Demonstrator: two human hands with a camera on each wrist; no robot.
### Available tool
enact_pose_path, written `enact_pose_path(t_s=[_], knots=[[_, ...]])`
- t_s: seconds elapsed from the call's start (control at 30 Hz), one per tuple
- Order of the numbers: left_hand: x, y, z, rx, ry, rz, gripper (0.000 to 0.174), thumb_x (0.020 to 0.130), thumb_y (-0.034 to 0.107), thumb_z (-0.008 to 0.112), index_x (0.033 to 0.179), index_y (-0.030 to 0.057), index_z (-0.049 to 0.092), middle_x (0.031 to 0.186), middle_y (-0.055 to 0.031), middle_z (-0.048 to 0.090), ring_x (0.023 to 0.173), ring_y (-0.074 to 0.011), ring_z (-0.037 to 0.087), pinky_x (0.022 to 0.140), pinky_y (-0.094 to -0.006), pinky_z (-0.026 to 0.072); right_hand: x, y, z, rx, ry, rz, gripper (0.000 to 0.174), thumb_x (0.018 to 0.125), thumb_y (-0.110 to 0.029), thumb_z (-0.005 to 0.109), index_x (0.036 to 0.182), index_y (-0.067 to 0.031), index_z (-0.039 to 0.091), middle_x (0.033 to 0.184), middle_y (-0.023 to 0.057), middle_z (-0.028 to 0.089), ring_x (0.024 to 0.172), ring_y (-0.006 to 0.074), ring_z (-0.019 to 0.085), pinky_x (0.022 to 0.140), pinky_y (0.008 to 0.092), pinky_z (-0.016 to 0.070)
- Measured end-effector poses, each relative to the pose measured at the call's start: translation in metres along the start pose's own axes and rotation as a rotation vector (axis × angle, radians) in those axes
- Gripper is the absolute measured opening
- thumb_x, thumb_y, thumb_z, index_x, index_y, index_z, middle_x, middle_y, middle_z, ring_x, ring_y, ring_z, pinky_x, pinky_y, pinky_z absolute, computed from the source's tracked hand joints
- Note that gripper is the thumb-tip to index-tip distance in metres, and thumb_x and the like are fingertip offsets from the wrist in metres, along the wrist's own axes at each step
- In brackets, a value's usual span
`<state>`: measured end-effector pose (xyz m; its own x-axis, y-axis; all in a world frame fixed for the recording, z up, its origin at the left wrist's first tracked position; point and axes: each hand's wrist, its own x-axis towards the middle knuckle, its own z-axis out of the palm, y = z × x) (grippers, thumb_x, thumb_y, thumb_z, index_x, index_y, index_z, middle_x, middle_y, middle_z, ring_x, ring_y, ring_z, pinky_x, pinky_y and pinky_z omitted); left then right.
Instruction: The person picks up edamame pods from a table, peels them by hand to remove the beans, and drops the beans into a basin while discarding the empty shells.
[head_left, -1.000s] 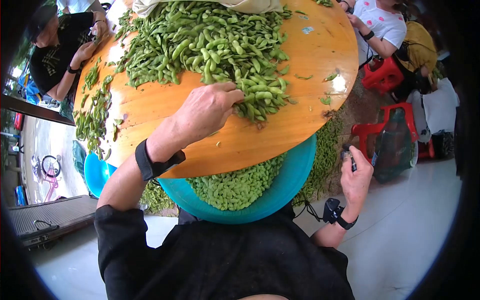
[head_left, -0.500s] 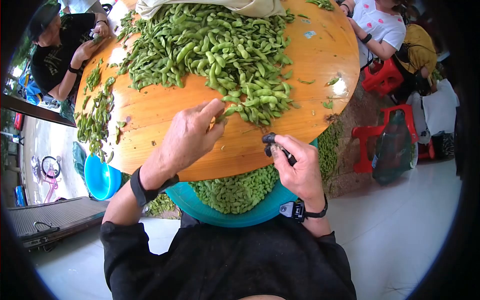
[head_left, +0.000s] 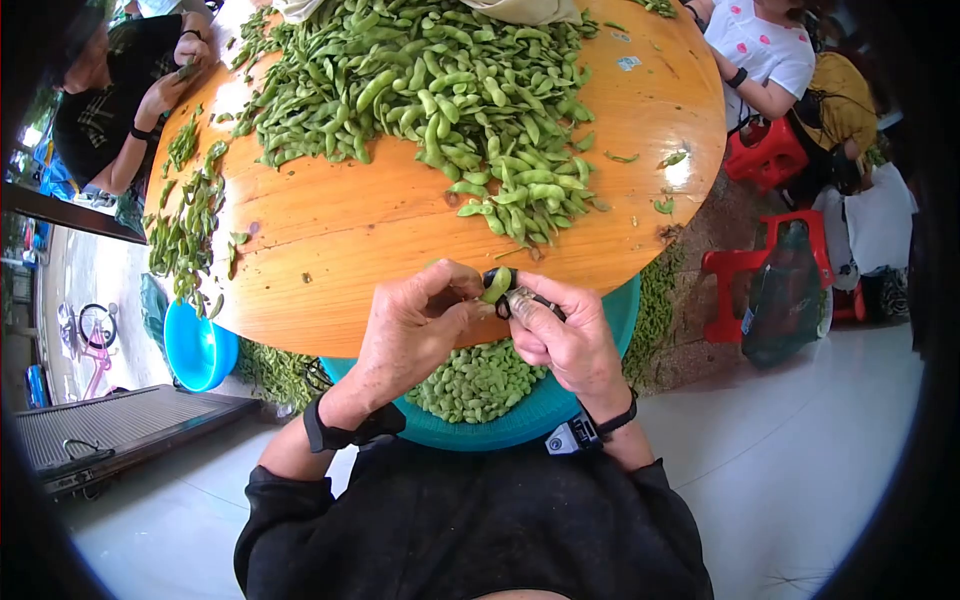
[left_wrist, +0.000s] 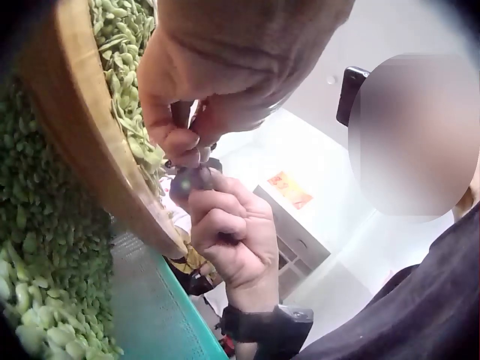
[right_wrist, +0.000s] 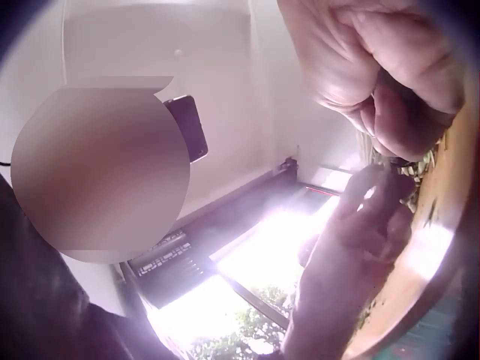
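In the head view the left hand (head_left: pixel 415 325) pinches a green pod (head_left: pixel 497 285) between thumb and fingers, above the table's near edge. Against it, the right hand (head_left: pixel 570 335) grips a small dark tool (head_left: pixel 540 304), with black covers on its fingertips at the pod. Below both hands, a teal basin (head_left: pixel 425 424) holds shelled green beans (head_left: pixel 475 385). A large heap of pods (head_left: pixel 450 90) lies on the round wooden table (head_left: pixel 330 230). The left wrist view shows the right hand (left_wrist: pixel 232 232) meeting the left hand (left_wrist: pixel 217 67); the pod is hidden there.
A blue basin (head_left: pixel 200 345) stands left of the table, near a ridged metal panel (head_left: pixel 125 430). More pods (head_left: pixel 185 235) lie on the table's left part. Two people sit at the far sides. Red stools (head_left: pixel 735 275) and a green bag (head_left: pixel 785 295) are at right.
The left hand has drawn back from the heap to the near table edge with a pod. From the right side, the right hand has swung in, and both now meet over the basin.
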<state>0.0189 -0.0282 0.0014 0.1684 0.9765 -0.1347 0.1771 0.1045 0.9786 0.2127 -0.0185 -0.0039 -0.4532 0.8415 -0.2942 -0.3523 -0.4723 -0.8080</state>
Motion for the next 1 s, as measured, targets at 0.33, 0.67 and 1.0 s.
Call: enact_pose_path(t_s=[0.33, 0.67, 1.0], knots=[[-0.001, -0.005, 0.012, 0.242, 0.189, 0.316, 0.017, 0.078, -0.008, 0.070, 0.091, -0.0002, 0.062, 0.078, -0.0085, 0.064, 0.066, -0.0159, 0.064, 0.059, -0.0278, 0.0510, -0.002, 0.000, -0.001, -0.057, -0.014, 0.003, 0.031, 0.100, -0.009, 0.054, 0.128, 0.0050, 0.057, 0.066, -0.0056, 0.044, 0.056, 0.0030, 0.039, 0.050, 0.0203, 0.0337], [-0.004, -0.015, 0.019, 0.076, 0.181, 0.265, 0.016, 0.079, -0.008, 0.072, 0.088, 0.0006, 0.062, 0.079, -0.0068, 0.066, 0.064, -0.0142, 0.064, 0.057, -0.0263, 0.0507, -0.005, 0.004, -0.003, -0.175, 0.022, -0.097, 0.026, 0.100, -0.009, 0.055, 0.119, 0.0073, 0.059, 0.070, -0.0025, 0.046, 0.055, 0.0040, 0.039, 0.049, 0.0219, 0.0357], [-0.008, -0.014, 0.017, -1.079, -0.208, -0.212, 0.021, 0.089, 0.001, 0.070, 0.099, 0.0054, 0.052, 0.077, -0.0067, 0.061, 0.058, -0.0126, 0.056, 0.049, -0.0234, 0.0413, -0.001, 0.006, -0.020, 0.253, -0.210, 0.055, 0.021, 0.099, -0.004, 0.056, 0.114, 0.0101, 0.058, 0.074, -0.0011, 0.047, 0.054, 0.0044, 0.043, 0.046, 0.0230, 0.0345]])
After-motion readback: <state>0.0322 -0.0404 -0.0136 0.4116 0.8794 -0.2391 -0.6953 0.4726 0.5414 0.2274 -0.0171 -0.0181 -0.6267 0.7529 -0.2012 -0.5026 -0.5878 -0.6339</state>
